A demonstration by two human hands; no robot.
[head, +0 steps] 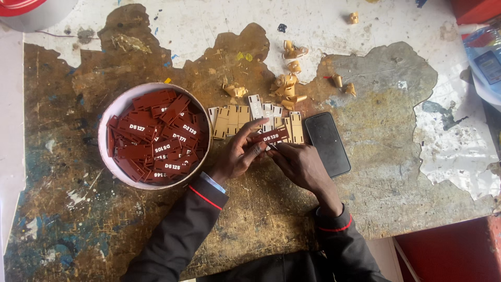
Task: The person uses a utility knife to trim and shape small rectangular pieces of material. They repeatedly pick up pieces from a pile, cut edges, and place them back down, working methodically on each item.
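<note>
Dark-red rectangular tag (273, 137) between fingers (254, 127)

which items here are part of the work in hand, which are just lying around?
In use: left hand and right hand on a dark red tag; round tub of red tags; row of tan backing strips; curled peelings.
Lying about: black phone; worn table.

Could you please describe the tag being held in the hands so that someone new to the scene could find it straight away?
Start at the round bowl of dark red tags on the worn table, then move right to the phone. Between them, the left hand and right hand pinch one red tag. It alone is red outside the bowl; the row of tags behind it is tan or white.
</note>
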